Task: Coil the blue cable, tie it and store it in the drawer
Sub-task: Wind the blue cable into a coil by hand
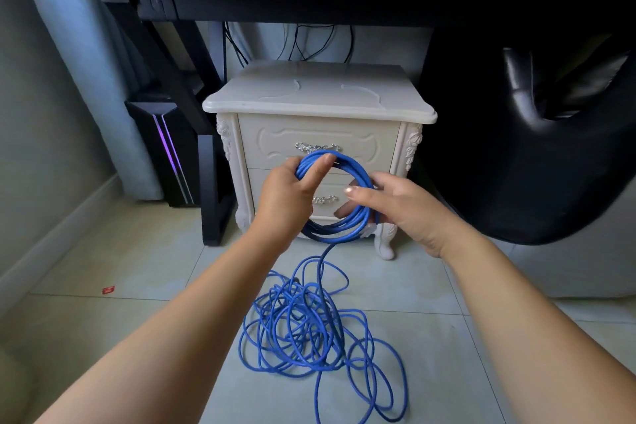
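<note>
Left hand point(285, 198), right hand point(395, 208) grip blue cable point(347, 229) coil; rest on floor point(137, 251).

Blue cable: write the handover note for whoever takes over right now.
Left hand grips the coil's upper left; right hand pinches its right side.
The coil, several loops, is held before the nightstand; one strand runs down to the tangle on the floor.
Both drawers are shut. Two thin white strips, perhaps ties, lie on the nightstand.
Done: coiling begun. Left: coil the tangle, tie, open a drawer, store.
</note>
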`<move>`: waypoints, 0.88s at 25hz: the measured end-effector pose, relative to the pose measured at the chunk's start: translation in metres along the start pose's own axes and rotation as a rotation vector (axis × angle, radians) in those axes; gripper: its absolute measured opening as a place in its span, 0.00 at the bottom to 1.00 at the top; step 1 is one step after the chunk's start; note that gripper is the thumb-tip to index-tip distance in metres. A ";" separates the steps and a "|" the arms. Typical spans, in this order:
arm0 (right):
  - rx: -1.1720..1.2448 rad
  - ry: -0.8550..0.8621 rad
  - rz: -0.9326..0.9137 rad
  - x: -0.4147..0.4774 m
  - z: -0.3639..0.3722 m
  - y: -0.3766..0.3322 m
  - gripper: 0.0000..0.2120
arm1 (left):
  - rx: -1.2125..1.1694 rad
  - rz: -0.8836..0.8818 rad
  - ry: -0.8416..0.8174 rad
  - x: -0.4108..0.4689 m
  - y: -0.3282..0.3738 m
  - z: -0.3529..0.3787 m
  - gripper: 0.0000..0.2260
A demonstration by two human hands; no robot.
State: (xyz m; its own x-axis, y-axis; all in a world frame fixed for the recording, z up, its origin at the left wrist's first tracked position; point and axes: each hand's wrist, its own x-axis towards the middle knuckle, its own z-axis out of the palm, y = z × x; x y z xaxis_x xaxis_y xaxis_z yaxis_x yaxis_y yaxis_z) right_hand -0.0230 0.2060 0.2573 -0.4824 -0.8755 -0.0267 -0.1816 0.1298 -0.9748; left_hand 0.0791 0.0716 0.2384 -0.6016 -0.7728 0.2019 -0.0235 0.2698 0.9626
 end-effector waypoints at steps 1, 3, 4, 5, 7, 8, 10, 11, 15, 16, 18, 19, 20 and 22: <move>0.024 -0.013 0.010 0.001 -0.002 0.001 0.16 | -0.040 -0.027 0.024 0.000 0.000 0.002 0.17; 0.031 -0.055 0.029 0.002 -0.008 0.001 0.21 | -0.114 -0.076 0.065 0.001 0.001 0.005 0.15; 0.014 -0.078 0.043 0.001 -0.009 0.002 0.24 | -0.132 -0.098 0.090 0.001 0.001 0.006 0.15; -0.007 -0.098 0.056 0.000 -0.009 0.003 0.26 | -0.148 -0.122 0.122 0.001 0.001 0.007 0.15; -0.047 -0.116 0.066 -0.002 -0.004 0.006 0.24 | -0.191 -0.186 0.197 0.000 0.002 0.007 0.18; -0.056 -0.109 0.063 -0.003 0.001 0.008 0.21 | -0.217 -0.223 0.229 -0.001 0.001 0.007 0.20; 0.001 -0.055 0.050 -0.003 0.014 0.012 0.13 | -0.289 -0.285 0.278 -0.002 0.000 0.008 0.22; 0.076 -0.013 0.052 -0.001 0.021 0.016 0.10 | -0.325 -0.307 0.300 -0.002 0.000 0.009 0.22; 0.313 0.228 0.061 0.005 0.040 0.021 0.09 | -0.336 -0.315 0.296 -0.013 0.003 0.019 0.22; 0.320 0.294 0.051 0.007 0.040 0.021 0.09 | -0.278 -0.292 0.275 -0.018 0.004 0.023 0.22; 0.326 0.388 0.033 0.010 0.035 0.020 0.09 | -0.184 -0.250 0.199 -0.025 0.004 0.028 0.21; 0.316 0.409 0.029 0.011 0.032 0.020 0.09 | -0.159 -0.245 0.144 -0.027 0.002 0.028 0.21; 0.274 0.420 0.024 0.011 0.028 0.019 0.10 | -0.154 -0.251 0.095 -0.029 0.001 0.027 0.21; 0.066 0.448 0.004 0.010 0.021 0.018 0.09 | -0.177 -0.273 -0.013 -0.029 -0.006 0.022 0.19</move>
State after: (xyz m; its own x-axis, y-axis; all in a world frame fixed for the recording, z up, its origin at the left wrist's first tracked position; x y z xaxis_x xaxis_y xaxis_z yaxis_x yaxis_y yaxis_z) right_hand -0.0133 0.1895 0.2344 -0.8087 -0.5858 0.0538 -0.1307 0.0897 -0.9874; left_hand 0.0793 0.1048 0.2225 -0.6027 -0.7949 -0.0697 -0.0473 -0.0516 0.9975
